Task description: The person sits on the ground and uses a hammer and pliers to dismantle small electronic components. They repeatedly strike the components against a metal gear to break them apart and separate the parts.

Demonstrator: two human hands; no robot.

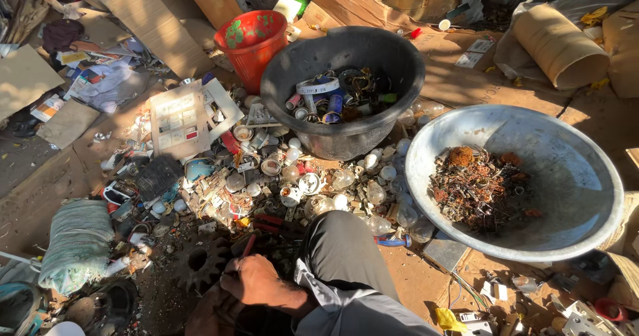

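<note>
My right hand (256, 281) reaches across my bent knee (346, 246) in grey trousers and is closed on a thin red-handled tool (249, 244). It works in deep shadow beside a rusty toothed gear (200, 264). A brown shape (208, 317) in the shadow below may be my left hand; I cannot tell what it does. Just beyond lies a heap of old light bulbs and lamp bases (313, 186), with red-handled pliers (276, 224) at its near edge.
A black tub (399, 83) of metal caps and scrap stands behind the heap, a red bucket (251, 49) to its left. A wide grey metal basin (586, 196) of copper wire bits sits at right. Cardboard, papers and a wrapped bundle (76, 243) surround them.
</note>
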